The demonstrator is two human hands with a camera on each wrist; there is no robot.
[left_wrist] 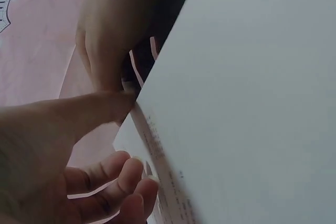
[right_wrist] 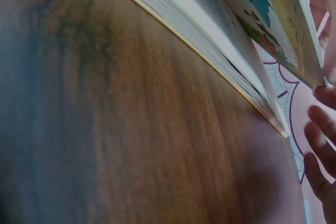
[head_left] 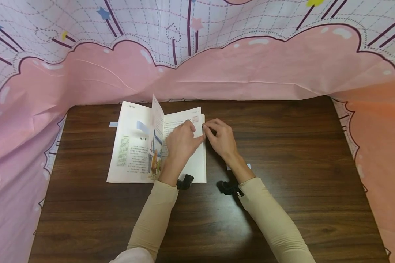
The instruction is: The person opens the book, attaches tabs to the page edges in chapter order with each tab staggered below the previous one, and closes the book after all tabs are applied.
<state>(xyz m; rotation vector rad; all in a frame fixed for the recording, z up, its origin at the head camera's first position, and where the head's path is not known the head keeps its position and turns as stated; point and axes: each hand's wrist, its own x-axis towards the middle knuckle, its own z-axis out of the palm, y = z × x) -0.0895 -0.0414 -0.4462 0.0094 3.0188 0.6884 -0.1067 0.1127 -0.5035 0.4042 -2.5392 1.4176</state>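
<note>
An open book (head_left: 131, 153) lies on the table, with one illustrated page (head_left: 155, 146) standing up near its spine. Over the right-hand page, my left hand (head_left: 182, 140) has its thumb stretched to the outer edge; its other fingers are loosely bent, apart from the thumb. At that same edge my right hand (head_left: 221, 137) pinches a page between thumb and forefinger. The left wrist view has the left thumb (left_wrist: 105, 109) meeting the right hand (left_wrist: 113, 40) beside a large white page (left_wrist: 247, 87). In the right wrist view, right fingertips (right_wrist: 326, 95) touch a lifted page with a coloured picture (right_wrist: 278, 19).
The brown wooden table (head_left: 283, 219) extends to the right and front of the book. A pale paper strip (head_left: 113, 124) pokes out at the book's left; another pale piece (head_left: 248, 166) lies under the right forearm. A pink patterned cloth (head_left: 250, 73) hangs behind the table.
</note>
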